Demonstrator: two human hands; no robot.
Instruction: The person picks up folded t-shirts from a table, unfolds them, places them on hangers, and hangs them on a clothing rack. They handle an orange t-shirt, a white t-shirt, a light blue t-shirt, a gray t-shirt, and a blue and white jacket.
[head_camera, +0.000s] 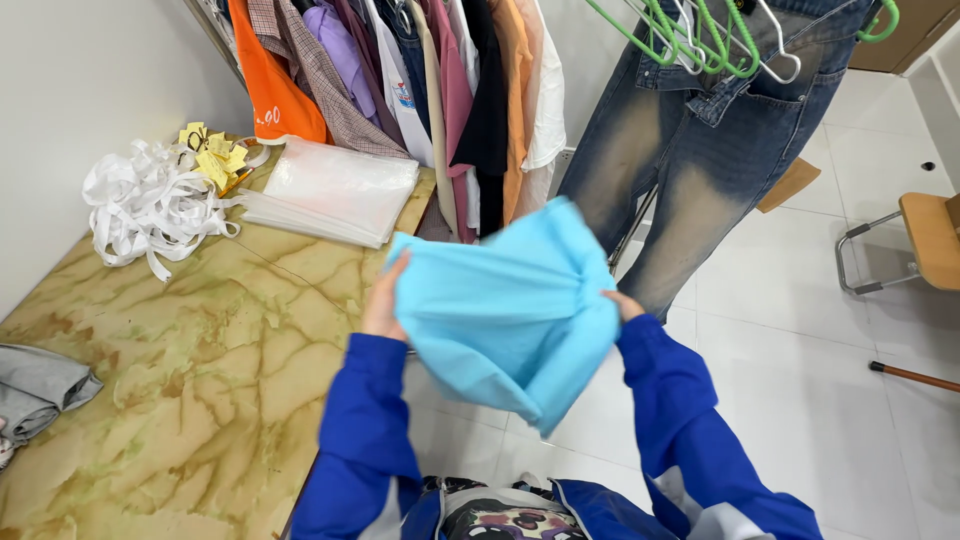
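We are holding a light blue cloth (510, 310) up in front of our chest, beside the marble table (180, 370); our left hand (383, 300) is gripping its left edge, fingers hidden behind the fabric; our right hand (622, 303) is pinching its right edge; jeans (690, 150) are hanging beyond.

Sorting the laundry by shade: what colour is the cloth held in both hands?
Light sky blue, plain; the cloth shows clearly in the head view.

Matt light-blue cloth (505, 315), faded denim jeans (690, 150), glossy marble-look table (180, 370), clear plastic bags (335, 190), green plastic hangers (690, 35).
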